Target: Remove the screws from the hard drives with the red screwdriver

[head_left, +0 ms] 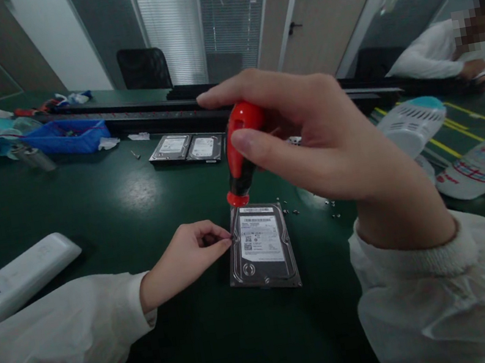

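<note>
Green table (197,356), near edge well bodyward of the left hand's (185,256) fingers. Room to move sideways between those fingers and a white device (26,276) farther left. Hard drive (260,243) lies flat, left edge right at the left fingertips, below the right hand's (319,137) fingers. Left fingers pinched narrow; can't tell if anything's between. Screwdriver (235,161) held in right fingers, pointing down toward that edge. Loose screws (295,212) right of left fingers, past the drive.

Screws (295,211) lie right of the hard drive (259,240), two more drives (174,146) behind it.
</note>
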The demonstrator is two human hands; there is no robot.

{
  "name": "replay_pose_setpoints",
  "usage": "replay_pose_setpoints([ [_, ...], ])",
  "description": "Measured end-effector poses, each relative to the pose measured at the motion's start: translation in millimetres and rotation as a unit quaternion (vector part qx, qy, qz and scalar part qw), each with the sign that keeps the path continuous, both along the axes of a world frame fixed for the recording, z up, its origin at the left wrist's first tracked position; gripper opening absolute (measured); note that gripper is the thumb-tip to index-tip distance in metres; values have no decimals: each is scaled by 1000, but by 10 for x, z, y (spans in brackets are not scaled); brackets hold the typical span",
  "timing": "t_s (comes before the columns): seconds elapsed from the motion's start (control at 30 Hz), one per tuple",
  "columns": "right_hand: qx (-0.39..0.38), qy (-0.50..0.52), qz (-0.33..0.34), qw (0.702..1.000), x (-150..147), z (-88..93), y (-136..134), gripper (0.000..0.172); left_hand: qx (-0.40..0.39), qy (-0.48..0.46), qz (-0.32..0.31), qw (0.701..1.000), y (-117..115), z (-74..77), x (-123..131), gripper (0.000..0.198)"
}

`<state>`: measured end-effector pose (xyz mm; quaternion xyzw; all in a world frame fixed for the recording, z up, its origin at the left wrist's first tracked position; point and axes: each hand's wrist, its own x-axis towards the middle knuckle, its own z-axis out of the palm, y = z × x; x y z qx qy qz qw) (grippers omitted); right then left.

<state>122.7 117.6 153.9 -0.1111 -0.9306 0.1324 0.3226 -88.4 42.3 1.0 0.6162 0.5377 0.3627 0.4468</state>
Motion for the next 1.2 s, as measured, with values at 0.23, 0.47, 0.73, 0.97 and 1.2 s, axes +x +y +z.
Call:
replay_pose_setpoints([
  [0.23,-10,-14,26,1000,-7,-1,-11,36,-7,-5,5,1000,1,-8,-7,19],
  [0.47,23,-21,-29,999,-26,1,-19,36,-4,-1,4,1000,-8,38,7,18],
  [0.73,18,-11,-35,999,-28,-21,-2,27,-8,-1,1,1000,-10,9,-10,20],
  [0.97,-22,-9,31,999,-54,-41,41,22,-15,2,4,1000,-8,20,2,21],
  [1.2,39,-5,-25,999,-39,-41,23,23,-2,3,-4,1000,-7,15,-3,20],
])
